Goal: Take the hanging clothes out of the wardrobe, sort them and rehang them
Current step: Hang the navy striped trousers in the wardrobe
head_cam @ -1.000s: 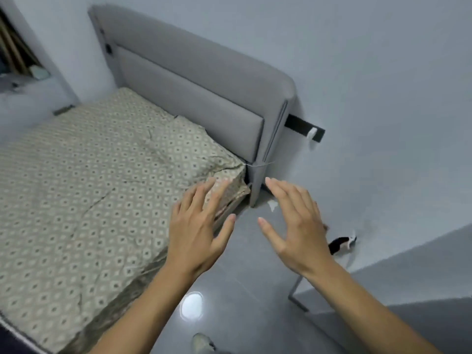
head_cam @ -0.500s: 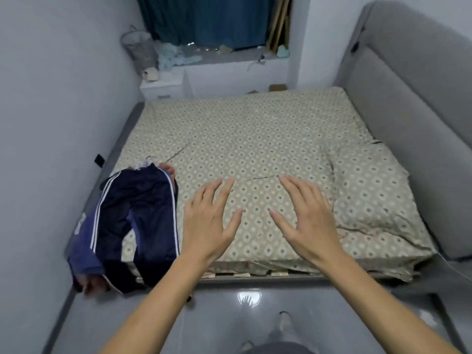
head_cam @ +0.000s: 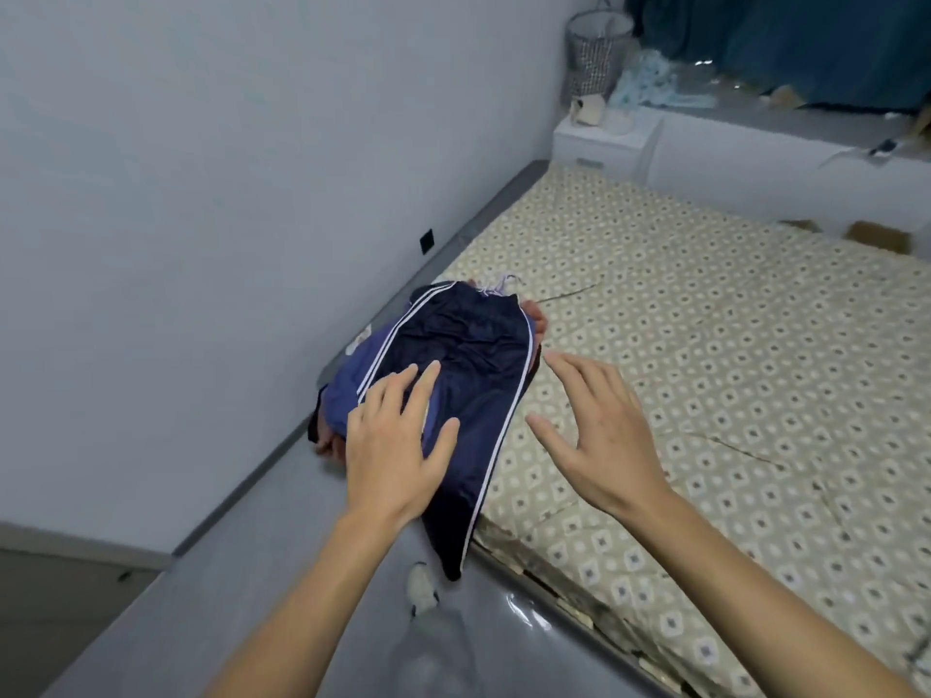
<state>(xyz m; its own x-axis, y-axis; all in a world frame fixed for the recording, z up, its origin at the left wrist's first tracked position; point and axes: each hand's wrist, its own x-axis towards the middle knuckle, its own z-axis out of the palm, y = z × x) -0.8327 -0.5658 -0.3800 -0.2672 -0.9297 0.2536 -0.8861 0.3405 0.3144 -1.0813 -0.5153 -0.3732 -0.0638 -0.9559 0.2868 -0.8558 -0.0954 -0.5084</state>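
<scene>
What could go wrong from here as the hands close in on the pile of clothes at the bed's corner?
The navy track pants already hang off the bed edge toward the floor; a careless pull could drag them down. The blue garment beneath may slide off too. Both the left hand and right hand are open, gripping nothing, so a one-layer grab could scatter the stack.

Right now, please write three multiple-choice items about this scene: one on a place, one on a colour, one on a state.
1. Where does the pile of clothes lie?
A. on the bed's corner by the wall
B. on the floor
C. on the white nightstand

2. What colour are the trousers' side stripes?
A. red
B. white
C. yellow

3. How is the left hand?
A. clenched in a fist
B. gripping a hanger
C. open, fingers spread

Key: 1 A, the pile sits on the bed beside the wall; 2 B, thin white lines edge the navy cloth; 3 C, straight fingers hold nothing.
</scene>
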